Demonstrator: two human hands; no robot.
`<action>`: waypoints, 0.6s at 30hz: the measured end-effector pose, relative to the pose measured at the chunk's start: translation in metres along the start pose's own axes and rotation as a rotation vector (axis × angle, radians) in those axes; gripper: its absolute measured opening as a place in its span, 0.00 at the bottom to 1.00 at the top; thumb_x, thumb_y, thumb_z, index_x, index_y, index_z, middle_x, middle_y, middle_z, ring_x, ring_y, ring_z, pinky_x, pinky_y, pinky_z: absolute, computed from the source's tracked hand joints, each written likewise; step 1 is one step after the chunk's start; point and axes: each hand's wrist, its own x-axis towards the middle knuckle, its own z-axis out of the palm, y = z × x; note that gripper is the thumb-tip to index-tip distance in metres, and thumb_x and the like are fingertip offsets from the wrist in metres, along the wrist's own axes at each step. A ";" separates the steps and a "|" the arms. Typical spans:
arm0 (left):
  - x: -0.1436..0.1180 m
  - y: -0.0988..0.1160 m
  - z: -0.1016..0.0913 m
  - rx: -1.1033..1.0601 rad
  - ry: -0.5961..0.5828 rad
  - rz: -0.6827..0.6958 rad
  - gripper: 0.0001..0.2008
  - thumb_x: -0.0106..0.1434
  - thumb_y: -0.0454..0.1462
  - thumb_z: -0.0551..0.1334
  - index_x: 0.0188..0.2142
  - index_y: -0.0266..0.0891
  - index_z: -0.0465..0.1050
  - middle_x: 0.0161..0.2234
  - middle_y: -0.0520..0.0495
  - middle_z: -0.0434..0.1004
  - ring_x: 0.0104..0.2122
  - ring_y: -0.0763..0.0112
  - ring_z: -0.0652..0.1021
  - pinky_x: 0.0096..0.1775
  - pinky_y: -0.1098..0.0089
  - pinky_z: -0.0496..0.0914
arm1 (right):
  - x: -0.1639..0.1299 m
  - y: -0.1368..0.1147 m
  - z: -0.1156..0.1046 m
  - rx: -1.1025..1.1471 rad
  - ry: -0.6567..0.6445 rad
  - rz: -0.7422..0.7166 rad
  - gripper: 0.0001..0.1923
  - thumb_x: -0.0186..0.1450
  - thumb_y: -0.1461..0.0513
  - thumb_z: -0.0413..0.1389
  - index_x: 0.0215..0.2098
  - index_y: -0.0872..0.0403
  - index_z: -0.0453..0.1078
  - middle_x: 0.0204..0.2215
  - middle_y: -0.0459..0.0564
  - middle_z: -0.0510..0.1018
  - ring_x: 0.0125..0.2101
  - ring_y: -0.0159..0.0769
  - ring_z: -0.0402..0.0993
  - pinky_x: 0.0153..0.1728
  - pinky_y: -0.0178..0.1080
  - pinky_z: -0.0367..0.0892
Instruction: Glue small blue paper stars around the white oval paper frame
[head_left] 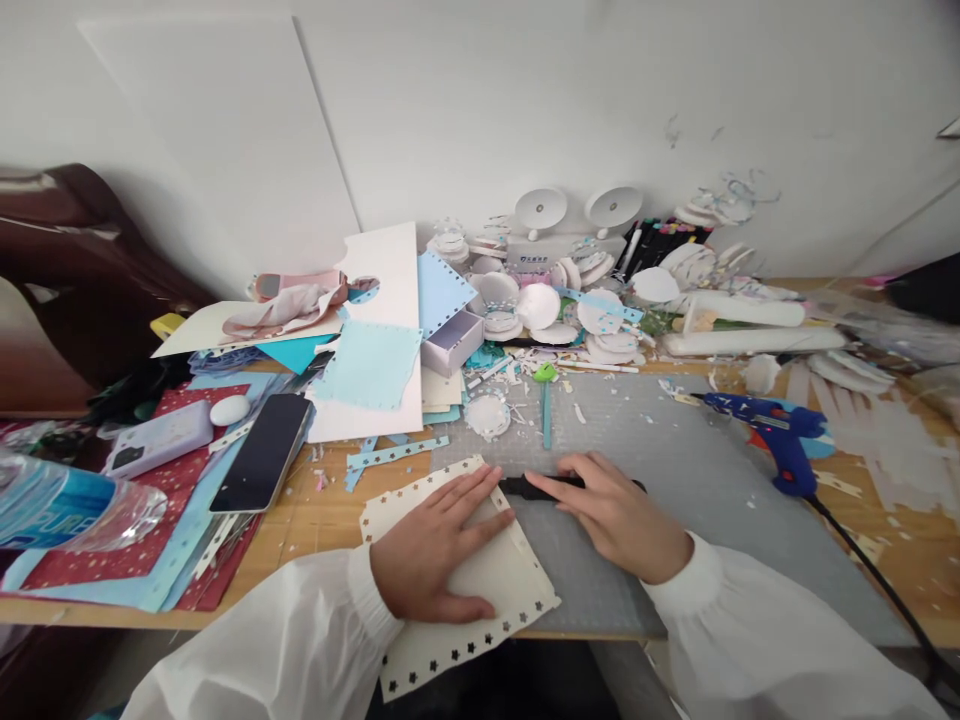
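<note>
A cream paper sheet with star-shaped holes punched along its edges lies at an angle, its near corner hanging past the table's front edge. My left hand presses flat on the sheet with its fingers spread. In my right hand is a slim black tool, seemingly a utility knife, lying almost level with the index finger stretched along it. Its tip points left and meets the sheet's right edge, close to my left fingertips. The blade itself cannot be made out. Beneath them is a grey cutting mat.
A blue glue gun with a black cord rests at the right. On the left are a black-screened phone, a lilac phone and a water bottle. White paper discs, scraps and a small lilac box crowd the back.
</note>
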 end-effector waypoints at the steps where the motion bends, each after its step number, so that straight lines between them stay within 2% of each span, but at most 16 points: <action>1: 0.000 0.000 0.000 0.003 0.000 0.006 0.45 0.55 0.58 0.57 0.64 0.36 0.47 0.66 0.32 0.31 0.64 0.46 0.43 0.61 0.49 0.47 | 0.006 0.000 0.002 -0.010 0.010 -0.005 0.26 0.65 0.70 0.46 0.60 0.47 0.60 0.40 0.55 0.67 0.41 0.41 0.64 0.42 0.46 0.68; 6: 0.001 -0.001 0.000 -0.012 -0.012 0.024 0.44 0.56 0.56 0.58 0.64 0.37 0.45 0.66 0.34 0.33 0.64 0.47 0.44 0.61 0.49 0.47 | 0.024 -0.002 0.006 -0.051 0.061 -0.010 0.27 0.64 0.72 0.45 0.60 0.49 0.60 0.40 0.55 0.67 0.42 0.42 0.63 0.42 0.47 0.68; 13: 0.001 0.000 -0.003 -0.063 -0.058 0.020 0.44 0.58 0.55 0.56 0.65 0.36 0.41 0.66 0.38 0.41 0.64 0.52 0.50 0.62 0.53 0.47 | 0.029 -0.010 0.010 -0.095 0.108 0.015 0.26 0.65 0.71 0.45 0.60 0.51 0.60 0.40 0.57 0.67 0.40 0.42 0.64 0.41 0.47 0.68; 18: 0.001 0.002 -0.004 -0.093 -0.010 0.017 0.44 0.57 0.55 0.57 0.65 0.36 0.42 0.65 0.36 0.46 0.63 0.52 0.53 0.62 0.54 0.50 | 0.022 -0.011 0.009 -0.130 0.150 0.023 0.26 0.64 0.70 0.46 0.60 0.51 0.60 0.40 0.57 0.68 0.40 0.42 0.65 0.41 0.46 0.68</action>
